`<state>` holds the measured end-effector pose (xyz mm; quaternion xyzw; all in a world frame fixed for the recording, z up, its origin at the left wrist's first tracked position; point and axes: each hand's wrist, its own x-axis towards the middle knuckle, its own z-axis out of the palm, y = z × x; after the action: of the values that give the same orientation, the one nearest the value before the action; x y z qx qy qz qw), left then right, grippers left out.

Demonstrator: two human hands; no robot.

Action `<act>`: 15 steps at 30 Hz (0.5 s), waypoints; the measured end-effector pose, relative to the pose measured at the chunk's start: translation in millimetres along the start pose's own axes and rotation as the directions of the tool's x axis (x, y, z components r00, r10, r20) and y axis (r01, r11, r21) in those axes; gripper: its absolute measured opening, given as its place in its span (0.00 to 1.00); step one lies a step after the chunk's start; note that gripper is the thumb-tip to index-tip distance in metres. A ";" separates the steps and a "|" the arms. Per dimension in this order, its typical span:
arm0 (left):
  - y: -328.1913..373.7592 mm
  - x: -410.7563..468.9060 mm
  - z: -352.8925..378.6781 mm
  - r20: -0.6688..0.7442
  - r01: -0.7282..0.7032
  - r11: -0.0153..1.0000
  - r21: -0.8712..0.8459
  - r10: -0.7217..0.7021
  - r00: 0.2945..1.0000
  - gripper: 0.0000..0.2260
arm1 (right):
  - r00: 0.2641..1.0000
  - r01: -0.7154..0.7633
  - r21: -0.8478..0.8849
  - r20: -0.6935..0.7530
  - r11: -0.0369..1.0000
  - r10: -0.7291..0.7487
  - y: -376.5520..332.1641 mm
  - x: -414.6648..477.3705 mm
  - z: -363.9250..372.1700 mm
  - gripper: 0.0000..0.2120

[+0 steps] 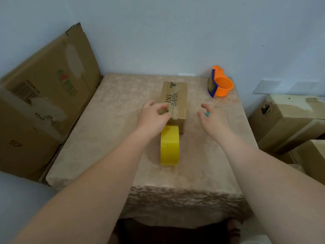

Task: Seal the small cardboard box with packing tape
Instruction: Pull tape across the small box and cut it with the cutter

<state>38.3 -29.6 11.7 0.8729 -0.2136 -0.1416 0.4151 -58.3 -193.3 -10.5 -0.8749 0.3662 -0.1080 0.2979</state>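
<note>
A small brown cardboard box [177, 95] with black lettering lies on the beige tablecloth [109, 120], a strip of clear tape along its top. A yellow tape roll [169, 145] stands on edge right in front of the box. My left hand [152, 117] rests at the box's near left corner, fingertips curled on the taped top edge. My right hand [211, 115] hovers to the right of the box, fingers apart, apart from the box; something small and teal shows at one finger.
An orange and blue tape dispenser [219, 83] sits at the table's far right corner. Large flattened cartons [44, 95] lean against the wall on the left. More cardboard boxes [288, 120] are stacked to the right of the table.
</note>
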 end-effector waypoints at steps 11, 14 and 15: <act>28.8 15.4 16.6 0.158 -0.245 0.911 0.330 0.203 0.966 0.17 | 0.993 -0.013 -0.281 0.112 0.960 0.046 18.0 27.9 3.5 0.23; 26.9 13.9 17.0 0.129 -0.250 0.912 0.325 0.219 0.967 0.16 | 0.975 0.009 -0.351 0.212 0.936 0.071 26.7 33.6 8.1 0.24; 26.5 13.1 17.0 0.125 -0.252 0.913 0.321 0.223 0.967 0.16 | 0.970 0.021 -0.358 0.234 0.933 0.069 28.9 33.9 10.0 0.23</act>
<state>35.7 -62.3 21.1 0.8913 -0.3566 -0.0890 0.2656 -46.9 -228.9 -36.9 -0.9165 0.3513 0.0720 0.1773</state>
